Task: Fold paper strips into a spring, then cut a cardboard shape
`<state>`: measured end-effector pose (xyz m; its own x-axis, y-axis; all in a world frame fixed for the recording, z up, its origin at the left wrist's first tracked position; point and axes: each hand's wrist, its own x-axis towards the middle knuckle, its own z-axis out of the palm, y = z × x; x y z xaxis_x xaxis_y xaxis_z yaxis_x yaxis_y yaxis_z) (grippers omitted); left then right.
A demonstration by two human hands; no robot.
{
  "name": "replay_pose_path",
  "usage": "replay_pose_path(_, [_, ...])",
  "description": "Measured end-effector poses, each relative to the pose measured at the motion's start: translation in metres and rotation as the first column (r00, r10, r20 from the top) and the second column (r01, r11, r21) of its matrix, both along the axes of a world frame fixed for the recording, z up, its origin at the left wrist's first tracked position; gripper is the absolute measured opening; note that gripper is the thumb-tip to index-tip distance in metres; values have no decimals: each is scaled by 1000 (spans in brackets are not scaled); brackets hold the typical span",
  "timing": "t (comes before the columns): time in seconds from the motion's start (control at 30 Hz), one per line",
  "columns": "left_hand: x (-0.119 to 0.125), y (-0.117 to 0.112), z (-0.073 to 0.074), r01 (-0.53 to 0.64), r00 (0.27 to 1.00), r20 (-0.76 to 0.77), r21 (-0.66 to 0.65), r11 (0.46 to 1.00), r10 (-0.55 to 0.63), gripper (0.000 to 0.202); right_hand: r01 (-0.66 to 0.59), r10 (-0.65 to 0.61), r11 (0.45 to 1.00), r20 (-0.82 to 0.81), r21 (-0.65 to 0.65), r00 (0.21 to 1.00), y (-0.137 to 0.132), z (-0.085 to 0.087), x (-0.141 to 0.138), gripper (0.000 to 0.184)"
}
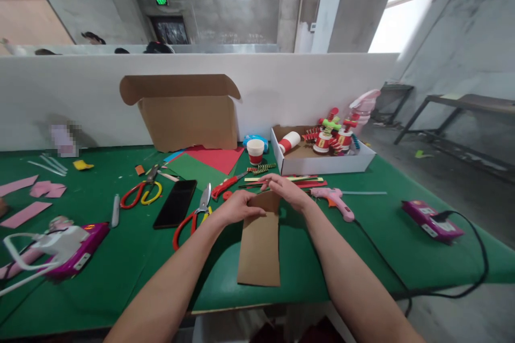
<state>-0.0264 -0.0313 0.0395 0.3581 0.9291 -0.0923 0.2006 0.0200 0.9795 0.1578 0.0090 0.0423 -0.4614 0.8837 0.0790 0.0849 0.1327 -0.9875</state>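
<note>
A brown cardboard strip lies lengthwise in front of me, and its darker far end looks bent upward. My left hand grips that end at its left edge, thumb on top. At the right far corner, my right hand is curved around the cardboard, and its fingers partly hide one another. Close by on the left are scissors with red and yellow handles and a red-handled utility knife. A pink hot glue gun with a glue stick rests right of my right hand.
A white box holds paper-cup figures. A paper cup, coloured sheets and an open cardboard box stand or lie toward the white partition. A phone, more scissors and purple power strips are on the green table.
</note>
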Motion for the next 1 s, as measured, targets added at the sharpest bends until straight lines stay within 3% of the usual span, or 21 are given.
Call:
replay_pose_path(0.07, [2, 3, -4, -29, 999, -12, 46, 999, 29, 13, -101, 93, 992, 98, 79, 991, -7, 3, -1, 42])
replay_pose_path(0.1, [1, 5, -5, -39, 999, -29, 71, 997, 41, 14, -93, 78, 990, 146, 101, 986, -9, 3, -2, 39])
replay_pose_path(0.23, [-7, 14, -6, -85, 972, -193, 231, 969, 132, 16, 110, -132, 988, 217, 108, 967, -4, -1, 3, 32])
replay_pose_path(0.33, [-15, 17, -4, -109, 895, -356, 410, 906, 269, 14, 289, -349, 930, 302, 225, 887, 4, -2, 10, 21])
replay_pose_path(0.4, [-19, 18, -3, -45, 829, -477, 464, 885, 292, 13, 358, -458, 880, 356, 312, 814, 7, -2, 15, 18])
replay_pose_path(0.5, [-21, 18, -4, 45, 766, -580, 479, 877, 278, 18, 397, -520, 847, 402, 353, 754, 8, 2, 19, 24])
replay_pose_path(0.67, [-20, 18, -5, 36, 764, -568, 513, 858, 307, 19, 293, -462, 882, 553, 369, 693, -7, 20, 19, 44])
replay_pose_path(0.8, [-21, 18, -4, -26, 782, -508, 553, 833, 361, 17, 118, -364, 925, 751, 361, 551, -29, 32, 31, 30])
replay_pose_path(0.9, [-22, 19, -5, -57, 792, -473, 573, 818, 387, 17, 148, -530, 845, 765, 514, 366, -41, 34, 40, 29])
replay_pose_path(0.93, [-22, 19, -5, -77, 793, -459, 575, 815, 399, 17, 155, -575, 814, 737, 560, 355, -41, 34, 41, 30])
replay_pose_path(1.0, [-23, 20, -6, -136, 793, -421, 581, 802, 439, 19, 141, -599, 783, 672, 606, 435, -32, 37, 37, 26])
